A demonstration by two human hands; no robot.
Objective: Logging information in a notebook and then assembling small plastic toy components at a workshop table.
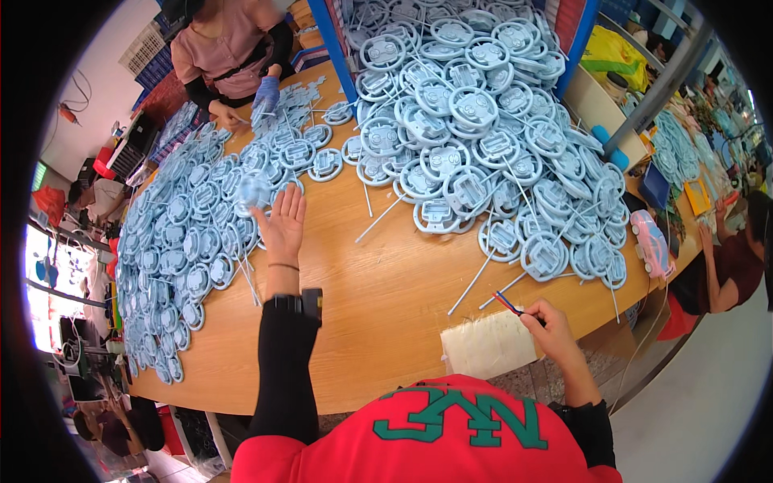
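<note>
My left hand (283, 223) is stretched out over the table, palm up with fingers spread, and nothing lies in it. Just past its fingertips is a motion-blurred light-blue plastic part (254, 193), apart from the hand, beside the left pile. My right hand (551, 328) is closed around a slim dark tool with red and blue ends (506, 303); its exact kind does not show. Below that tool lies a cream-coloured pad (488, 344) at the table's near edge. Round light-blue plastic parts with thin stems form a left pile (193, 233) and a taller right pile (475, 121).
The curved wooden table (354, 322) runs between the piles. Blue-framed sides (332, 48) flank the right pile. A co-worker's gloved hand (266, 95) works at the far left. A pink and blue toy car (651, 244) stands at the right edge; another person (737, 258) sits beyond.
</note>
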